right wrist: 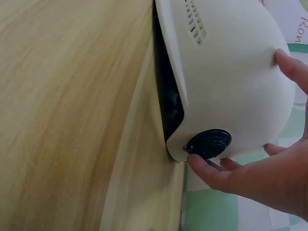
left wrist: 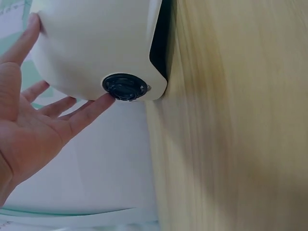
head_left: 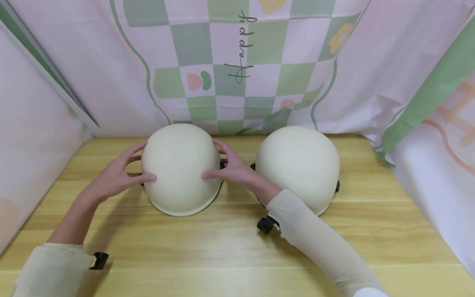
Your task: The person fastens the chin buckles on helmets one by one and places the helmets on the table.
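Note:
A cream helmet (head_left: 181,169) sits dome up on the wooden table at the left, with both hands at its sides. My left hand (head_left: 113,175) touches the shell with spread, mostly straight fingers and an extended thumb; one fingertip meets the round black side knob (left wrist: 124,86). On the opposite side, my right hand (head_left: 235,165) rests its thumb and fingertips against the shell, one finger beside another black knob (right wrist: 209,143). Both palms stand off the shell. A second cream helmet (head_left: 298,165) sits to the right, partly behind my right forearm.
The wooden table (head_left: 222,251) carries both helmets near its back edge. A patterned curtain (head_left: 230,45) hangs close behind them, and white cloth (head_left: 33,115) closes the left side. Small black devices (head_left: 265,225) are strapped at the wrists.

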Available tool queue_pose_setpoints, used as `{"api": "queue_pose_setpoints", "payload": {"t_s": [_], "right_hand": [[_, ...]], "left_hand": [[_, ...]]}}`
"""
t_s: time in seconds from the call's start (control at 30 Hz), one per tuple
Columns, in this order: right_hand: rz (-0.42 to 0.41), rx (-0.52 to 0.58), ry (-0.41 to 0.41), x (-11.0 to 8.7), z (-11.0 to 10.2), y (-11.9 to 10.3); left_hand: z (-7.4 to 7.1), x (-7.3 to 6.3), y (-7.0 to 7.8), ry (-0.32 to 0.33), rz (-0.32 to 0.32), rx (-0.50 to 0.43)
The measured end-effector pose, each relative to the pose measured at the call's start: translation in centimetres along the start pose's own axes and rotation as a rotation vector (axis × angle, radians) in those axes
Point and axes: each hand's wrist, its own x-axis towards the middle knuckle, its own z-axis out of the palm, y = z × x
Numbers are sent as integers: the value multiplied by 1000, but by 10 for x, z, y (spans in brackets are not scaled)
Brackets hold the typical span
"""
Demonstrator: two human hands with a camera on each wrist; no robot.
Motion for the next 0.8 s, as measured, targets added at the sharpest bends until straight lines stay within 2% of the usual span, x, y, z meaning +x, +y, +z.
{"api": "queue_pose_setpoints", "payload": {"t_s": [0.33,0.6,0.8], "right_hand": [[-77,-1,-11,4,3,4],[-129,-150,-9,2,1,3],[-160,-200,-13,2,0,3]], "left_hand": [[1,-1,0,-1,9,4],[2,-1,-1,0,3,13],[2,-2,0,-5,3,11]]}}
